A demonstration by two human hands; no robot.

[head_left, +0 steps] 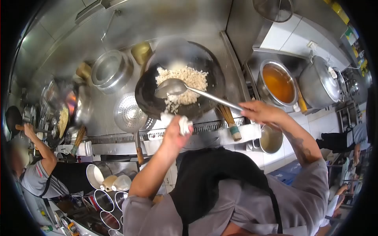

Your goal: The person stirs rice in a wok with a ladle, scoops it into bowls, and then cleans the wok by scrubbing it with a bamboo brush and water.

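Observation:
A dark wok (146, 88) stands on the metal stove in front of me, with a heap of pale, rice-like food (191, 76) in it. My right hand (260, 111) is closed around the handle end of a long metal ladle (171, 88). The ladle's bowl rests over the left part of the food. My left hand (175, 133) grips a folded white cloth (184, 125) at the wok's near rim. Whether it also holds the rim through the cloth is hidden.
Left of the wok are a perforated skimmer (130, 112) and a round metal pot (111, 70). A bamboo brush (230, 122) lies at the right. Beyond it stand a pot of orange liquid (278, 83) and a lidded pot (321, 82). Another person (43, 169) handles a pan at far left.

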